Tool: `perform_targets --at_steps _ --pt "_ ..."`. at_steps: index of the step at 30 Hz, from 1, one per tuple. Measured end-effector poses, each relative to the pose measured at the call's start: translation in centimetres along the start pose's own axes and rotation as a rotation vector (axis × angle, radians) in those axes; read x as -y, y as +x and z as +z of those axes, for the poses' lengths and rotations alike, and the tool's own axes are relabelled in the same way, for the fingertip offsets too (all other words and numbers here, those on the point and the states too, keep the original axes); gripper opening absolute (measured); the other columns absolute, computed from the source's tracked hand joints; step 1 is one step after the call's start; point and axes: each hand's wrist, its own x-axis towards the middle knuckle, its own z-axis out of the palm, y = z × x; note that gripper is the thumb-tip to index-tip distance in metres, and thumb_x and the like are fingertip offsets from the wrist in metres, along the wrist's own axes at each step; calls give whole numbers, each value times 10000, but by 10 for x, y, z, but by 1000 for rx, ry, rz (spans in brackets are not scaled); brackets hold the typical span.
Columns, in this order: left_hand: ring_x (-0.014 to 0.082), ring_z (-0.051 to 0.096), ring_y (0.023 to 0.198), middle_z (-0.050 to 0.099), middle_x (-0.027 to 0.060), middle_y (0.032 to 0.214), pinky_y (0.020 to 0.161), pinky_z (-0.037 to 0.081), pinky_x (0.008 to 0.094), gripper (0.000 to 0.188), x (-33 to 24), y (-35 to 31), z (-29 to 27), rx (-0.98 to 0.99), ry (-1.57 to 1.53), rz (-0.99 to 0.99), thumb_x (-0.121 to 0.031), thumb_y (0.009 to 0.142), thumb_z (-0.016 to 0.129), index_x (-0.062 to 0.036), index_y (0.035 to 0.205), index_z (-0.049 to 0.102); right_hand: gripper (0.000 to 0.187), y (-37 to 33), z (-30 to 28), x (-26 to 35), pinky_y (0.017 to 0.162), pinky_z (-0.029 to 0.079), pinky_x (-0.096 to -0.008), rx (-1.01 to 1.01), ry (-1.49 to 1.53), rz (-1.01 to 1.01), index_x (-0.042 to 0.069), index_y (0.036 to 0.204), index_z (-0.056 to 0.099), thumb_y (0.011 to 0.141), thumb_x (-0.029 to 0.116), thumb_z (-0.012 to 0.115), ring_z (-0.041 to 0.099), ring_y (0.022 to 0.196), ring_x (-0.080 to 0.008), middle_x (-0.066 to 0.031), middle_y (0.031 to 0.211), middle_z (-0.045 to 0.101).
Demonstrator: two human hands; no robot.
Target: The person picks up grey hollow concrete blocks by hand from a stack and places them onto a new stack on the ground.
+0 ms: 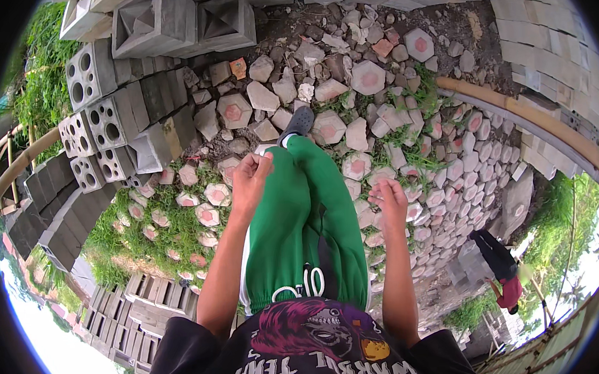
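My left hand [250, 183] hangs beside the left thigh of my green trousers [274, 215], its fingers loosely bent. Nothing shows in it. On the other side, my right hand [389, 199] is held out above the paving, away from my leg. Its fingers are half curled, with nothing visible in them. One foot in a dark clog [300, 121] is stretched forward on the stones; my other foot is hidden. Below lie hexagonal paving blocks [367, 78] with reddish centres, some loose among broken pieces.
Hollow concrete blocks [112, 131] are stacked at left, with larger square blocks [152, 24] at far left. More grey blocks [542, 32] form a wall at far right. A bamboo pole [525, 107] runs along the right. A person in red [510, 291] bends near blocks at lower right.
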Motion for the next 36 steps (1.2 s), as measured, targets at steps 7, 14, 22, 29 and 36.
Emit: perform_targets --at_steps 7,14,22,29,36 --pt "103 570 860 607 37 911 818 445 258 309 -138 85 121 249 55 37 -301 913 601 -13 1017 564 262 108 -5 132 736 510 -318 -18 182 -102 37 1118 562 936 224 562 591 864 -165 -72 959 596" --pt "179 570 1026 589 123 1134 911 449 309 558 -286 220 236 318 51 242 -376 878 627 12 1250 476 338 245 -10 283 854 468 -362 -63 191 -252 51 1177 549 907 248 602 555 1012 -197 -71 1082 585" --pt "365 346 1315 258 235 1472 1092 271 458 1041 -410 396 345 419 126 246 -548 760 673 -1 1468 140 606 451 24 489 952 405 -327 -245 -420 -505 -15 1306 468 850 345 639 533 1149 -230 -142 1270 555" --pt "358 188 1391 192 224 1494 1115 146 527 1085 -441 481 428 405 -54 -22 -572 723 689 15 1445 131 713 564 39 544 975 395 -324 -189 -708 -413 -25 1299 474 732 327 727 538 1155 -264 -173 1257 565" --pt "329 206 1390 213 208 1490 1102 157 549 1129 -431 497 447 384 1 35 -625 689 697 13 1441 148 715 574 34 550 1035 339 -422 165 -481 -154 23 1264 518 677 327 792 470 1229 -268 -147 1265 554"
